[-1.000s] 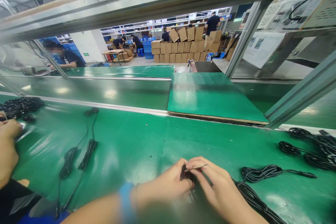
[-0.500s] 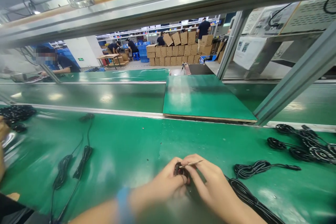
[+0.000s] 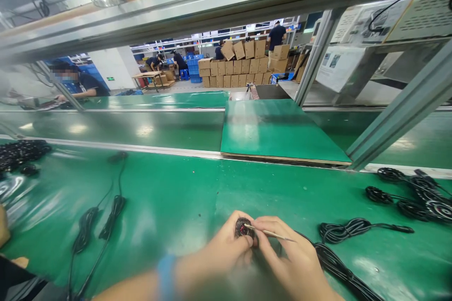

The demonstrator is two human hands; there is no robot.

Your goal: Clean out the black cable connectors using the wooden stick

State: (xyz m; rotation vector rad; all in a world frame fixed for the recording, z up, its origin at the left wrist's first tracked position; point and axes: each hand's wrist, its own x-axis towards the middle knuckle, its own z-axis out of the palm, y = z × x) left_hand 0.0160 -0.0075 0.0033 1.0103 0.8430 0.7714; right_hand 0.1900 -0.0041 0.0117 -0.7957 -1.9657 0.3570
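My left hand (image 3: 226, 245), a blue band on its wrist, is closed around a small round black device (image 3: 241, 225) with a reddish, lens-like centre. Between the fingertips of my right hand (image 3: 291, 251) is a thin wooden stick (image 3: 276, 234). Its tip meets the face of the round device, and its other end points off to the right. A coiled black cable (image 3: 335, 265) lies beside my right hand; whether it joins the device is hidden.
Another tied cable (image 3: 344, 229) and a pile of round black parts with cords (image 3: 423, 200) lie to the right. Two cable bundles (image 3: 113, 216) lie left, near another person's hand (image 3: 3, 225). A raised green board (image 3: 275, 129) and a slanted metal post (image 3: 399, 103) stand ahead.
The wooden stick has swung so its tip points at the device's centre, with its tail lower and further right. The device's face now shows more. My right hand has shifted slightly right.
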